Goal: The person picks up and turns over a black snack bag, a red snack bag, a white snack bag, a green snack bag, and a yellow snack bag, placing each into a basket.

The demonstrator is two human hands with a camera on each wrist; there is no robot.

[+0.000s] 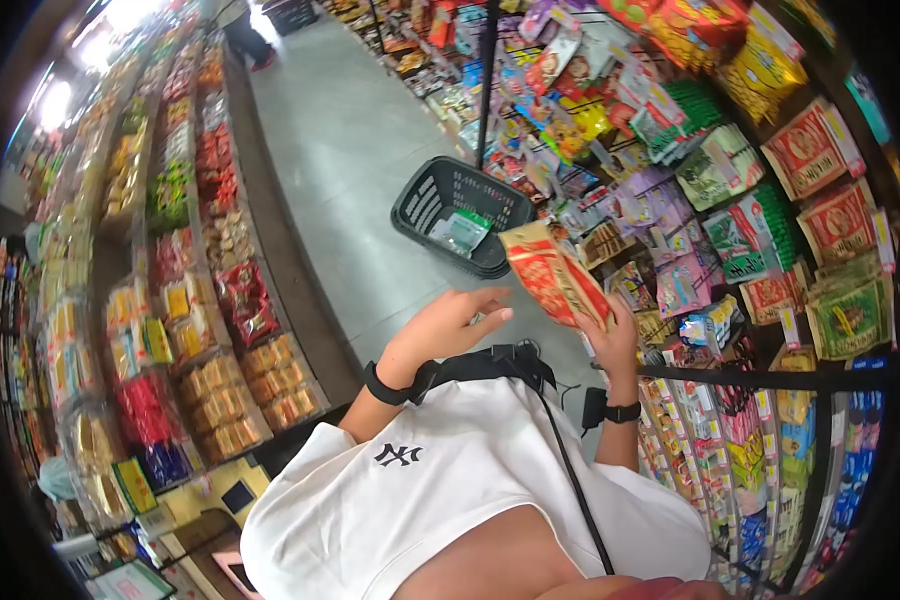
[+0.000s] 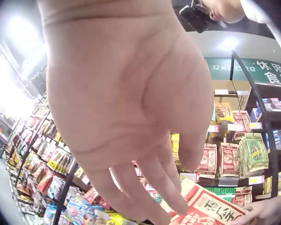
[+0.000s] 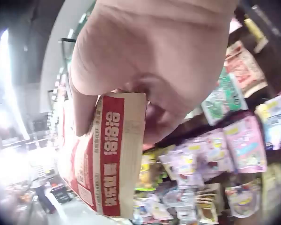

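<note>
My right hand grips one end of a red-and-tan paper bag of sunflower seeds, held up in front of my waist. The right wrist view shows the thumb and fingers around the edge of the bag, its printed side panel facing the camera. To the left of it, my left hand is held palm up to the bag's side with loosely extended fingers and nothing in it. In the left wrist view its fingertips overlap the corner of the bag.
A black shopping basket stands on the grey floor, holding a green-and-clear packet. Hanging snack bags fill the right rack, with a black rail beside me. Bins of packaged snacks line the left. Another person stands far down the aisle.
</note>
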